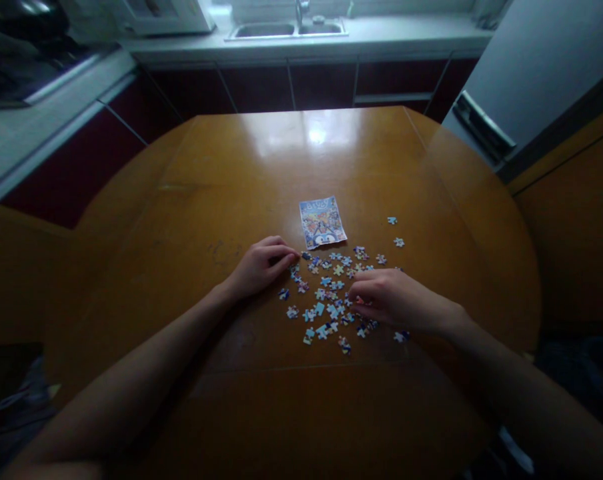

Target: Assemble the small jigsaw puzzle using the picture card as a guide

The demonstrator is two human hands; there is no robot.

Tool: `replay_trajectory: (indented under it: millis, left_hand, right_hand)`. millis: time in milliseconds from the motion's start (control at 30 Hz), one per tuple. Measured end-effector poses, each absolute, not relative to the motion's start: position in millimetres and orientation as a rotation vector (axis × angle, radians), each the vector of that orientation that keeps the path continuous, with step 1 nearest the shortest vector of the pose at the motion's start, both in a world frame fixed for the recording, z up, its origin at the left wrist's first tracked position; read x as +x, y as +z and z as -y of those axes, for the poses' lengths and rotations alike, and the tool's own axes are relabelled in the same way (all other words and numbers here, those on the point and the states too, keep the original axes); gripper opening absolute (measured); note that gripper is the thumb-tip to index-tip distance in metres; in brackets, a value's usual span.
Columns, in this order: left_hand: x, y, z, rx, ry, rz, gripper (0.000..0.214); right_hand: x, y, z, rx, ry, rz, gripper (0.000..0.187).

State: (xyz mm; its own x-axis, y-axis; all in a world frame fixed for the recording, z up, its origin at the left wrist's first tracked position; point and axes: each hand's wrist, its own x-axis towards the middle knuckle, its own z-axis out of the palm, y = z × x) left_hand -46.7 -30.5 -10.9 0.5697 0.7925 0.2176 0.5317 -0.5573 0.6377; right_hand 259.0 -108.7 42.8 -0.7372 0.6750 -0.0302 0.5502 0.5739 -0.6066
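Loose jigsaw puzzle pieces [338, 270], mostly pale blue with some multicoloured, lie scattered over the wooden table [261, 407]. At the left edge of the scatter rests my left hand [264, 267], its fingers curled and thumb against them. Right beside its fingertips is a dark puzzle piece [306, 256]; whether the hand grips anything is hidden. My right hand [394, 298] is over the right side of the pieces, thumb and fingers closed around a reddish puzzle piece [361, 301]. Behind the scatter lies a creased picture sheet [323, 222] with a blue cartoon figure.
Two stray pieces, one a pale blue puzzle piece [392, 220], lie off to the right. Beyond the table are a counter [381, 30] with a double sink [266, 31], a stove [46, 77] at left and a fridge [536, 73] at right.
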Motion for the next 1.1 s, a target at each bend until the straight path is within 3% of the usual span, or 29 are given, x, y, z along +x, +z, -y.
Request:
replay_trajectory:
  millis: [400, 533, 833, 1100]
  left_hand:
    - [-46, -13, 31, 2.28, 0.701, -1.056, 0.023]
    - [-46, -12, 31, 2.288, 0.692, -1.045, 0.023]
    - [-47, -10, 30, 2.287, 0.714, -1.045, 0.021]
    - [-51, -12, 27, 2.296, 0.692, -1.058, 0.021]
  right_hand:
    - [177, 8, 165, -1.09, 0.373, 2.693, 0.028]
    - [175, 6, 165, -1.062, 0.431, 2.683, 0.013]
    - [177, 1, 158, -0.735, 0.576, 2.649, 0.01]
    - [241, 47, 109, -0.946, 0.836, 1.904, 0.02]
